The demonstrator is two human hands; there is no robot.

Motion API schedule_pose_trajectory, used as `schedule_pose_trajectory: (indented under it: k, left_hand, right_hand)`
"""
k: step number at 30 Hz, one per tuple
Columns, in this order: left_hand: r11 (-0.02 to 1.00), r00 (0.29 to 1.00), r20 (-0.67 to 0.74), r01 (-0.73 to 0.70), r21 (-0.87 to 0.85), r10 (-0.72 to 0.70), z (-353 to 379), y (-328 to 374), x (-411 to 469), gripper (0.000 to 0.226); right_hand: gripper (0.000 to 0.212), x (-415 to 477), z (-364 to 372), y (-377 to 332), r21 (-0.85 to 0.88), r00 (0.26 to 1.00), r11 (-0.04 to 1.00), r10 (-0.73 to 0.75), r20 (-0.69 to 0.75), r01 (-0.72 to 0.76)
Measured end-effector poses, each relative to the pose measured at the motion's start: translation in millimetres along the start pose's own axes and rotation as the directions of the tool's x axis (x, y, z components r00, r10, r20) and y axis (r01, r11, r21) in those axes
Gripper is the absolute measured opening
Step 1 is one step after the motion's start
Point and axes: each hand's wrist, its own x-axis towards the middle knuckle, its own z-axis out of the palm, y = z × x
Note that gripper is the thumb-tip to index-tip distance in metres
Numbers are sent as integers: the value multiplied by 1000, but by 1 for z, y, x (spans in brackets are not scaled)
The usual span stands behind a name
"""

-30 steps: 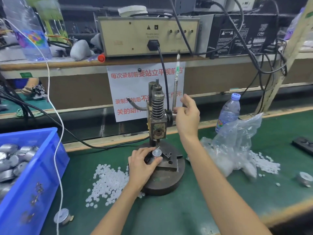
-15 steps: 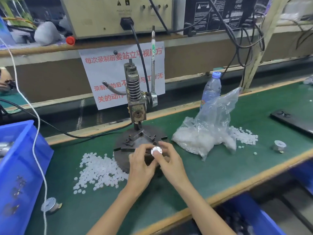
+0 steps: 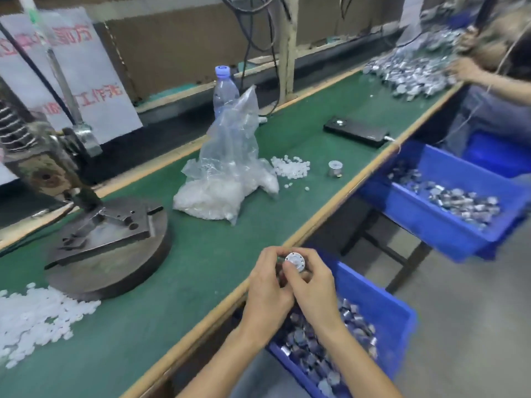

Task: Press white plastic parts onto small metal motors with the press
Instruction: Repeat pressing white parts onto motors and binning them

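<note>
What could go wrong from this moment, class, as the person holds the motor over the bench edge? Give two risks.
1. Both hands, left and right, pinch the small motor above the bench edge; a slip might send it to the floor rather than into the blue bin.
2. Loose white plastic parts lie in a pile near the press base; a passing arm could scatter them.

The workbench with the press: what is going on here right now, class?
A person holds a small metal motor in both hands, left hand and right hand, at the bench's front edge, above a blue bin of motors. The press stands untouched, its fixture empty. Loose white plastic parts lie beside its base. Another person works at the far end.
</note>
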Motion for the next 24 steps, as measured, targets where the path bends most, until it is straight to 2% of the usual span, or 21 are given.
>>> schedule_pose_trajectory:
  k: [5, 7, 10, 13, 17, 21, 24]
  left_hand:
    - [995, 976, 196, 94, 22, -97, 51, -22, -12, 35]
    - [984, 946, 279, 135, 120, -164, 64, -39, -17, 28]
    - [934, 881, 363, 199, 298, -303, 72, -67, -27, 30]
    - [892, 850, 365, 232, 389, -380, 68, -84, -35, 21]
    - [887, 864, 337, 226, 402, -373, 67, -88, -33, 7]
    - [895, 872, 329, 226, 385, -361, 69, -84, -29, 9]
    - [911, 883, 343, 188, 367, -320, 69, -81, -28, 16]
  right_hand:
    - [12, -5, -33, 60, -14, 976, 984, 177, -129, -180]
    - [10, -9, -37, 90, -79, 959, 964, 238, -154, -252]
    - [13, -17, -38, 134, -194, 925, 910, 333, -184, -367]
    - [10, -25, -43, 176, -276, 872, 829, 442, -211, -487]
    - [30, -27, -51, 209, -418, 811, 699, 542, -219, -580]
    - [35, -22, -56, 214, -476, 804, 658, 549, -227, -584]
    - [34, -20, -60, 207, -442, 811, 681, 516, -277, -584]
